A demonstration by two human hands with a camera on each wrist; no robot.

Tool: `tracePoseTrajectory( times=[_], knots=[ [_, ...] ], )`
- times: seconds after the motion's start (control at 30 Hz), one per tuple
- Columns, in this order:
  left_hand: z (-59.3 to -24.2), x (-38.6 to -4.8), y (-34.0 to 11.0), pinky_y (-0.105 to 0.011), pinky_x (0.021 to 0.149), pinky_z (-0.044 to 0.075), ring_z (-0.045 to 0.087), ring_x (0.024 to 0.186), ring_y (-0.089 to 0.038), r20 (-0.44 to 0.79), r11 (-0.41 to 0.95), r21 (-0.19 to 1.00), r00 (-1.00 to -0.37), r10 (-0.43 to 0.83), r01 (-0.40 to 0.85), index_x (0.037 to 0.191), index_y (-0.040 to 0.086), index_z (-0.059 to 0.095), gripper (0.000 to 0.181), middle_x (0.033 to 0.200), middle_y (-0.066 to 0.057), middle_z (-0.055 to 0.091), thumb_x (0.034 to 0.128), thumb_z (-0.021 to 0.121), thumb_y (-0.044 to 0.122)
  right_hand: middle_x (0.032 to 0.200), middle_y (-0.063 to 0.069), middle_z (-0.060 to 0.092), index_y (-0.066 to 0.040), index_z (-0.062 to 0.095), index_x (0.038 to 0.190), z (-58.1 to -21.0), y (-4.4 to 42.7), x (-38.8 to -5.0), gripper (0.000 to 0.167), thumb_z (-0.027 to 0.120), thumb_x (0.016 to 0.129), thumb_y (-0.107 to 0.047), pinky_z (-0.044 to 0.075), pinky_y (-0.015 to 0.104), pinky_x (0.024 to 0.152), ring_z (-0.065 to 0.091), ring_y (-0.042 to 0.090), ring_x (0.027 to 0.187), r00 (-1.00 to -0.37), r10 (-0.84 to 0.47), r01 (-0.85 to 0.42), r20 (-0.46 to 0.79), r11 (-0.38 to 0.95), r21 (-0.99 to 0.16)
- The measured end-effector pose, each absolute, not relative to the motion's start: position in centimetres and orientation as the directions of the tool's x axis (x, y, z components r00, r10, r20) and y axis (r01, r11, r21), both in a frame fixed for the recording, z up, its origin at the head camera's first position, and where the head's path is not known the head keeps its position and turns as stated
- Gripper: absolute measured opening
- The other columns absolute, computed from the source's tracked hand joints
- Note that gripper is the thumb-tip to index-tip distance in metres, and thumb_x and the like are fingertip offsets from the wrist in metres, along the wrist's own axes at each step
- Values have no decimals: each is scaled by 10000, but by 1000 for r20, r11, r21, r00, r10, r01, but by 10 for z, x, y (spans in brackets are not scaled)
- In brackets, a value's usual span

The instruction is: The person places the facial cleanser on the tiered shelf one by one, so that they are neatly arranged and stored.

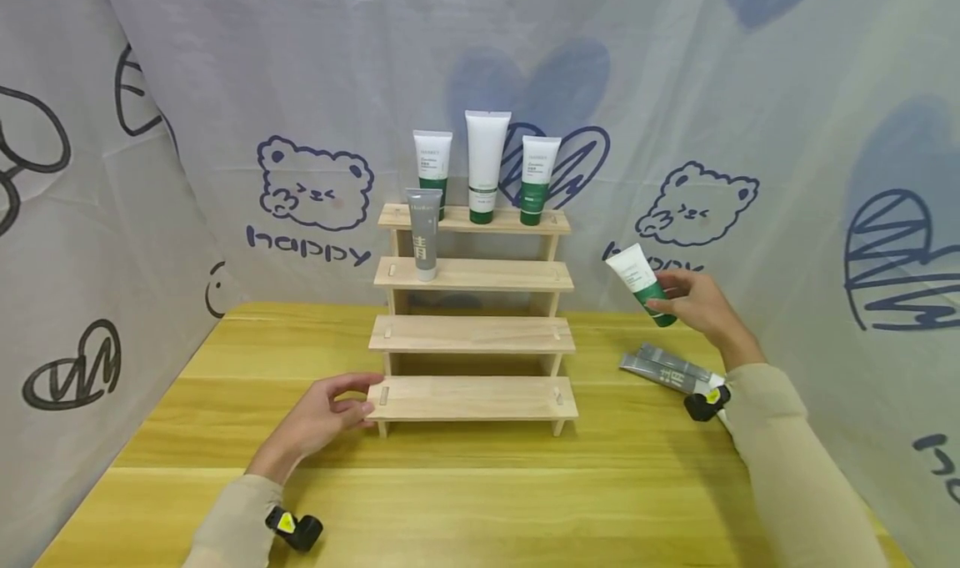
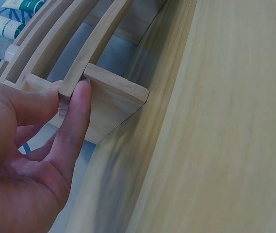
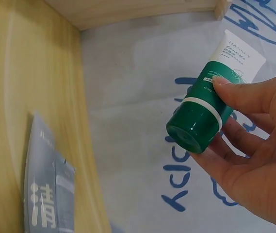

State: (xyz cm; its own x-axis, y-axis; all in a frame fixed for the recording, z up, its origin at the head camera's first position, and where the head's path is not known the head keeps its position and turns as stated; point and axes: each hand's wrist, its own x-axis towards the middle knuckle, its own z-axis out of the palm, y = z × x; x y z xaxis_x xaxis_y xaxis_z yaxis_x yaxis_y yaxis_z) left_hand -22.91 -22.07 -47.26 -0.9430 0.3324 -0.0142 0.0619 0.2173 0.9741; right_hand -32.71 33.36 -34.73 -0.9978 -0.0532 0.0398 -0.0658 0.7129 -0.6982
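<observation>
The left hand (image 1: 326, 414) pinches the left end of the lowest step of a wooden tiered stand (image 1: 472, 397); in the left wrist view, thumb and fingers (image 2: 82, 107) close on that board's end. Right of the stand, the right hand (image 1: 697, 305) holds a white and green tube (image 1: 642, 283) in the air, tilted, cap down. The right wrist view shows the thumb across the green part of the tube (image 3: 210, 97). On the top step stand a large white tube (image 1: 486, 163) and two smaller white-green tubes (image 1: 538, 176). A grey tube (image 1: 425, 233) stands on the step below, at its left.
Grey tubes (image 1: 663, 372) lie on the wooden table (image 1: 480, 501) at the right, below the right hand, with another white item partly hidden by the right wrist. A printed curtain (image 1: 315, 67) hangs behind and at both sides. The two lower steps hold no tubes.
</observation>
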Motion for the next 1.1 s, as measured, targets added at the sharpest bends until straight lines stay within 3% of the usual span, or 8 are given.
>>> tracePoseTrajectory(
  times=[0.27, 0.4, 0.87, 1.1],
  knots=[
    [-471, -227, -220, -288, 892, 636, 721, 1069, -212, -2, 209, 975, -941, 339, 73, 1504, -44, 468, 516, 1477, -339, 450, 1011, 611, 9, 1453, 307, 530, -5, 442, 1529, -341, 323, -326, 670, 737, 956, -186, 489, 578, 1103, 521, 451, 1322, -998, -51, -54, 26, 675, -736],
    [-472, -227, -221, -303, 894, 638, 723, 1067, -184, 1, 200, 977, -937, 349, 76, 1508, -45, 463, 522, 1505, -343, 434, 1013, 616, 21, 1465, 286, 528, -13, 445, 1525, -338, 318, -325, 682, 749, 950, -216, 460, 596, 1121, 508, 442, 1339, -998, -52, -59, 33, 659, -750],
    [-473, -229, -222, -327, 899, 640, 724, 1010, -93, 8, 205, 975, -933, 359, 87, 1510, -40, 466, 518, 1523, -349, 413, 1018, 612, 31, 1465, 220, 554, -49, 472, 1511, -325, 295, -328, 660, 750, 947, -249, 435, 556, 1135, 532, 399, 1306, -996, -65, -88, 61, 588, -804],
    [-474, -229, -221, -326, 898, 639, 727, 1001, -91, -8, 220, 973, -938, 346, 73, 1505, -19, 483, 511, 1526, -333, 422, 1013, 613, 22, 1428, 203, 583, -78, 506, 1495, -318, 280, -327, 621, 749, 951, -252, 472, 473, 1066, 547, 337, 1239, -993, -62, -121, 105, 582, -804]
  ],
)
